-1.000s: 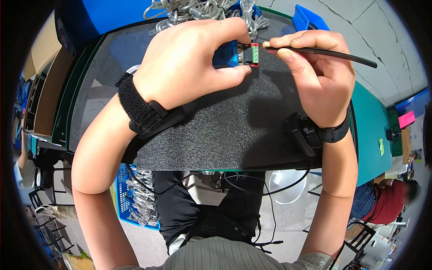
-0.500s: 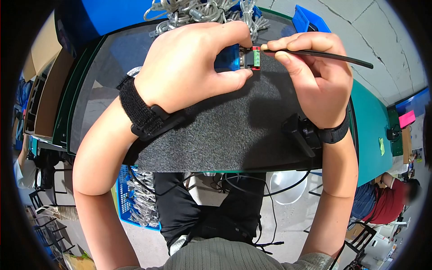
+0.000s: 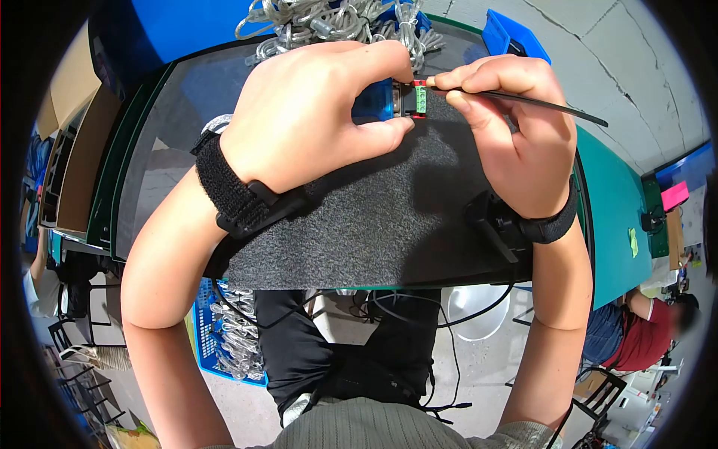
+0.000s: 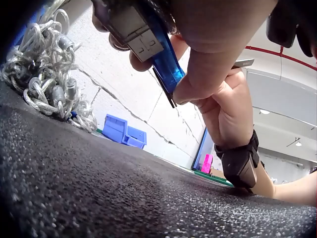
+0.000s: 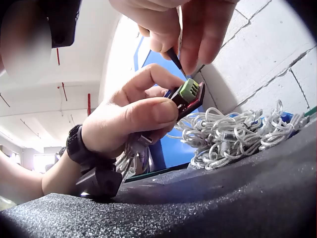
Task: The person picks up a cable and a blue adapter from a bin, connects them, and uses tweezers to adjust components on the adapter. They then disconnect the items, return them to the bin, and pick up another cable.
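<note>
The left hand (image 3: 299, 112) grips a translucent blue adapter (image 3: 374, 102) between thumb and fingers. At the adapter's right end sits a green terminal block (image 3: 421, 99) on a red board. In the left wrist view the blue housing (image 4: 168, 67) has a metal USB plug (image 4: 146, 45) beside it. The right hand (image 3: 523, 127) pinches a thin black tool (image 3: 553, 107) whose tip is at the board's upper corner. In the right wrist view the tool's thin tip (image 5: 183, 72) points at the green block (image 5: 189, 89); contact cannot be told.
Coiled clear cables (image 3: 321, 26) lie at the back of the dark mat (image 3: 321, 232), near a blue bin (image 3: 516, 36). Below the table's left side stands a blue basket (image 3: 203, 337) of cables. A white round container (image 3: 479, 313) is under the front edge.
The right hand and its tool have moved left, bringing the tool's tip to the terminal block's upper end. The left hand keeps its grip on the adapter, nearly still.
</note>
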`<action>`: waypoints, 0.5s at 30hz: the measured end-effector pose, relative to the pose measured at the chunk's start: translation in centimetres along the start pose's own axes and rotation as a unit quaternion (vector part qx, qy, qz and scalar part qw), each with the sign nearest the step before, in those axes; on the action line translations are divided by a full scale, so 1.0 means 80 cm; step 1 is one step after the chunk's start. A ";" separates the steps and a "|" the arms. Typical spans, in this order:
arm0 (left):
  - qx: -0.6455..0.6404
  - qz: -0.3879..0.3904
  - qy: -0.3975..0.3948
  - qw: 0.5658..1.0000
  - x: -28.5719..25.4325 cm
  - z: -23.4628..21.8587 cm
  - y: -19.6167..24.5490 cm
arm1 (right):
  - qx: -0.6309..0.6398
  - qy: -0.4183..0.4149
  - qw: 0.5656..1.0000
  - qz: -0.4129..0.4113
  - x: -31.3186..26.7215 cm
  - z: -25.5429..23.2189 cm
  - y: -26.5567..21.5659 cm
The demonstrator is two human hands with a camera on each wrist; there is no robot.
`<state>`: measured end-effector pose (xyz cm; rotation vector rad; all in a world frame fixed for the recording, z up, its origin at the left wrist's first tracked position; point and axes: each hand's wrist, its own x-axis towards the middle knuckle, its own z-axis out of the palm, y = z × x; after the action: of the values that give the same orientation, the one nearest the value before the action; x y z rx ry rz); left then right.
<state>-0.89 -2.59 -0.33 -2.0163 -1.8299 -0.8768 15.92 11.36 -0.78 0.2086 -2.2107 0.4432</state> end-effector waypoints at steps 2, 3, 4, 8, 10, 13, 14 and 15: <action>-0.003 0.002 0.003 1.000 0.000 0.001 -0.001 | -0.004 0.003 1.000 -0.005 0.000 0.000 0.000; -0.003 0.002 0.003 1.000 0.000 0.001 -0.001 | 0.002 0.005 1.000 0.001 0.000 0.001 -0.001; -0.005 0.001 0.002 1.000 0.000 0.001 -0.001 | 0.007 0.008 1.000 0.005 0.001 0.001 -0.001; -0.006 -0.007 -0.003 1.000 0.001 0.000 0.000 | -0.021 0.006 1.000 0.011 0.001 -0.001 -0.005; -0.008 -0.008 -0.005 1.000 0.001 -0.001 0.001 | -0.009 0.004 1.000 0.003 0.001 -0.001 -0.003; -0.008 -0.004 0.000 1.000 0.000 0.000 0.000 | 0.007 0.004 1.000 0.018 0.001 -0.001 -0.005; -0.007 0.001 0.005 1.000 0.000 0.000 0.000 | 0.007 0.005 1.000 0.017 0.002 -0.001 -0.005; -0.007 0.002 0.005 1.000 0.001 -0.001 -0.001 | 0.005 0.003 1.000 0.013 0.003 -0.002 -0.004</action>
<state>-0.97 -2.56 -0.27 -2.0194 -1.8203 -0.8992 15.98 11.12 -0.46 0.1845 -2.2073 0.4678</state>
